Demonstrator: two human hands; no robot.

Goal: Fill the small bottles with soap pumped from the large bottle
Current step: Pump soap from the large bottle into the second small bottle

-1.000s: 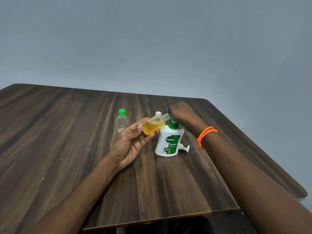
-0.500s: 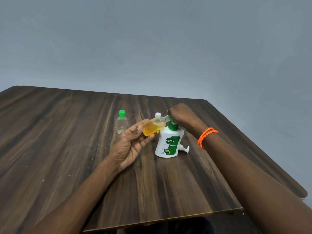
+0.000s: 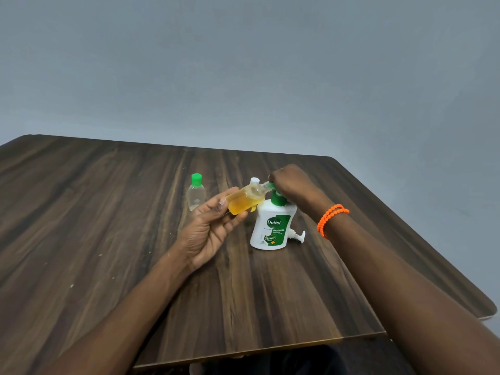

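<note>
Nearest the camera, both forearms reach in over the front edge of the dark wood-grain table [image 3: 94, 239], the right one wearing an orange bead bracelet [image 3: 330, 218] at the wrist. Moving up the left arm, the left hand [image 3: 209, 231] is raised just above the table, palm turned up, and its grip is closed around the base of a small bottle [image 3: 244, 200]: thumb on top, fingers curled beneath. That bottle is tipped over almost on its side, neck pointing right, and it is a good way full of amber-yellow soap. Just to the right stands the large bottle [image 3: 272, 228], white with a green Dettol label, upright on the table, its green pump collar right under the small bottle's neck. A white pump head [image 3: 296, 236] lies on the table, just behind the large bottle's base on the right side. Above that, the right hand [image 3: 290, 182] sits down over the top of the pump, fingers closed on it, right where the small bottle's open mouth meets the spout; the contact point itself is hidden by the knuckles. A small white cap [image 3: 254, 180] peeks out behind the tilted bottle. Further back and to the left, a second small bottle [image 3: 196, 193] stands upright with a green cap on, clear and nearly empty.
</note>
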